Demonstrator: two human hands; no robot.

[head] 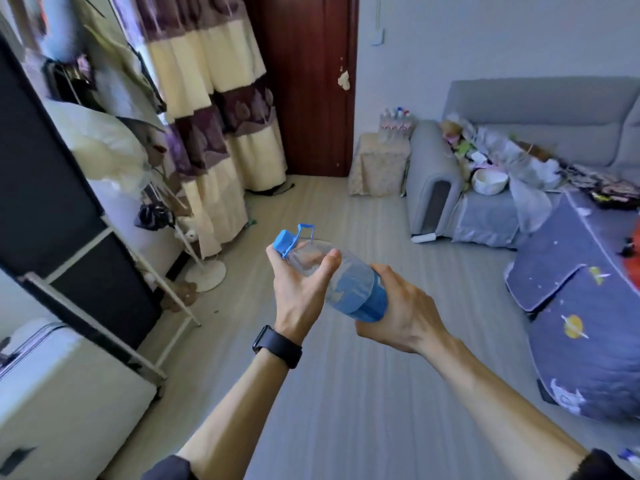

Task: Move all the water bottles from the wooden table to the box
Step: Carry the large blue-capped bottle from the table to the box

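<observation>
1. Head view: both hands clamped on one water bottle [346, 282], held in the air above the floor [346, 393].
2. Left hand [298, 289] curls round the neck end by the blue cap [284, 242]; right hand [398, 313] grips the labelled base.
3. Bottle tilted, cap pointing up-left.
4. Black watch [277, 346] on left wrist.

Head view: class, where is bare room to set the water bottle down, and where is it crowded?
Bare floor runs between the curtain and the sofa. Crowded: the sofa seat is heaped with clutter; bottles stand on the covered stool.
</observation>
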